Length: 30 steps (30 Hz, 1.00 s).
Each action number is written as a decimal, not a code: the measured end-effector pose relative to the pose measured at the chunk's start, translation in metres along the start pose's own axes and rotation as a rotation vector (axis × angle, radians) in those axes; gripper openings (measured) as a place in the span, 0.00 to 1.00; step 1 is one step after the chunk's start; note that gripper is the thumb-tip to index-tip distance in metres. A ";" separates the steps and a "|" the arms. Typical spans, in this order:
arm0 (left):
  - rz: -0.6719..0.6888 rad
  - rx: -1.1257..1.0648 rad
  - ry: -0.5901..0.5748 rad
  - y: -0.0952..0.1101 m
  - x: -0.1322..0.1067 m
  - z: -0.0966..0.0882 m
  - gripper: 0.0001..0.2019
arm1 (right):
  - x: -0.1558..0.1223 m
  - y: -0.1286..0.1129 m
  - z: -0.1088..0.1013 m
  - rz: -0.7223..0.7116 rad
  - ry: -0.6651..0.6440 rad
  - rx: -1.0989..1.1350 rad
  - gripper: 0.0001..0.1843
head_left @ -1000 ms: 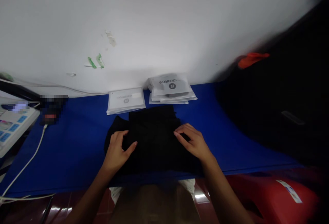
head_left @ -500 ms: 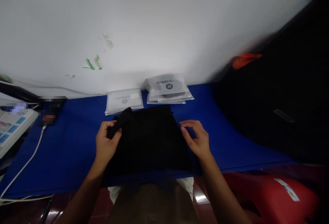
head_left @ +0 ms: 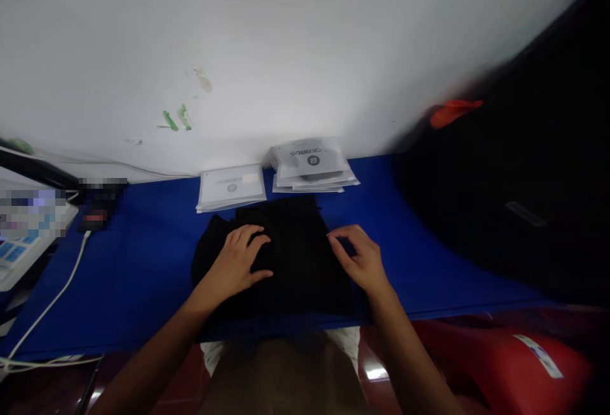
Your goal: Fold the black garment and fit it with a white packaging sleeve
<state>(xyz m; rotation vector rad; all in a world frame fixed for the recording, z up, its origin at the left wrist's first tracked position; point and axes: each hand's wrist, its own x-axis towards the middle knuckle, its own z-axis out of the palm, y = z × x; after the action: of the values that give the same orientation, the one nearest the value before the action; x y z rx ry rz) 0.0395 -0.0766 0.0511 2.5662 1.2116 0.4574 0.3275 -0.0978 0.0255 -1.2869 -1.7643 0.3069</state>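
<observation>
A black folded garment [head_left: 295, 256] lies on the blue table cover [head_left: 143, 262] in front of me. My left hand [head_left: 238, 262] rests flat on the garment's left part, fingers stretched out toward the right. At the garment's right edge my right hand [head_left: 359, 259] has its fingers curled, pinching the black fabric.
Two stacks of white plastic packets [head_left: 232, 187] [head_left: 312, 164] lie by the white wall. A device with blue keys [head_left: 21, 237] and a white cable [head_left: 52, 294] sit at the left. A large black mass [head_left: 515, 199] with an orange piece [head_left: 452, 112] fills the right. Something red [head_left: 505, 364] lies below the table edge.
My left hand had lifted the garment's left flap; now that hand lies flat on top of the garment, farther right. The right hand has barely moved.
</observation>
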 end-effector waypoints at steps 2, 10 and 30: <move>0.001 0.029 0.015 -0.002 0.001 -0.002 0.23 | 0.001 -0.001 0.000 -0.003 -0.012 -0.003 0.04; -0.003 0.139 0.105 -0.021 0.009 -0.006 0.14 | -0.001 -0.003 0.002 -0.026 -0.047 -0.010 0.04; -0.007 -0.285 0.194 -0.056 0.028 -0.020 0.21 | 0.062 -0.033 0.049 -0.208 -0.556 0.160 0.10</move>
<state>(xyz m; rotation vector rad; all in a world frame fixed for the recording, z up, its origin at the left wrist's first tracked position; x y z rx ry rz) 0.0095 -0.0183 0.0539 2.3167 1.1228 0.8297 0.2655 -0.0445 0.0515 -0.9450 -2.2622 0.7231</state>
